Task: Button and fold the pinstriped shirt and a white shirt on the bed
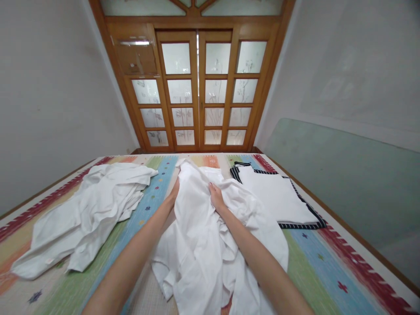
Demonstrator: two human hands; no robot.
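A crumpled white shirt hangs and spreads in front of me, its upper part lifted off the striped cloth. My left hand grips its left edge, with the fingers mostly hidden behind the fabric. Near the shirt's upper middle, my right hand pinches a fold of it, the thumb showing on top. Loose fabric falls between my forearms and bunches to the right of my right hand.
Another rumpled white garment lies on the left. To the right is a folded white garment with black striped trim. A multicoloured striped cloth covers the surface. A glass panel leans at the right wall; wooden glazed doors stand beyond.
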